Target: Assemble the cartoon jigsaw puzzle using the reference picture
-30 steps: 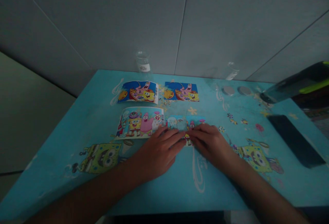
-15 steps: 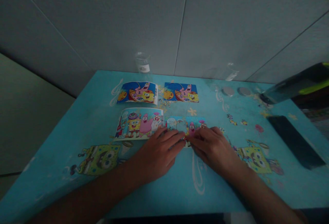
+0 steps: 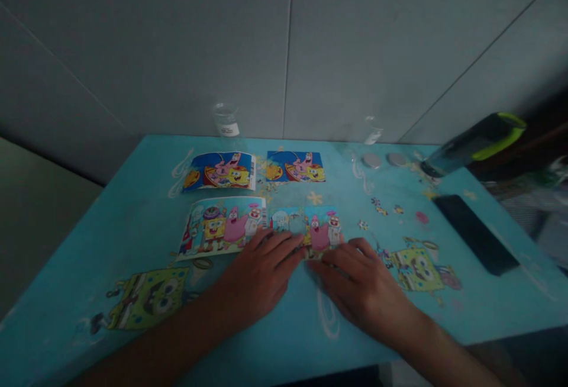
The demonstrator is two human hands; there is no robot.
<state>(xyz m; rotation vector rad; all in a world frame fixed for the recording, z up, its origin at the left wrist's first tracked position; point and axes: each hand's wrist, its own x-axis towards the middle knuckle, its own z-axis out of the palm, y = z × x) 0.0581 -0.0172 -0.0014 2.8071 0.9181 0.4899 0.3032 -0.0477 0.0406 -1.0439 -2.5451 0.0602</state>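
A partly assembled jigsaw puzzle [image 3: 320,230] with cartoon figures lies in front of me, a bare teal gap in its upper middle. My left hand [image 3: 270,268] rests with stretched fingers across its lower left part. At the lower right edge is my right hand [image 3: 355,277], its fingers bent and drawn together; anything between them is hidden. A picture sheet [image 3: 224,227] with the same scene lies to the left, close to my left fingers. Right of the puzzle are loose jigsaw pieces [image 3: 379,206], though some of the tablecloth's print looks alike.
Behind lie a blue picture sheet [image 3: 219,171] and a matching blue puzzle [image 3: 296,167]. Clear containers [image 3: 227,119] stand near the wall, with two round lids [image 3: 371,160] at right. A dark bottle [image 3: 470,144] and a black phone-like slab [image 3: 475,233] are farther right.
The camera view has shifted, so the table things sit farther left. My right hand has drawn slightly down from the puzzle, uncovering more of its right side. My left hand remains on it.
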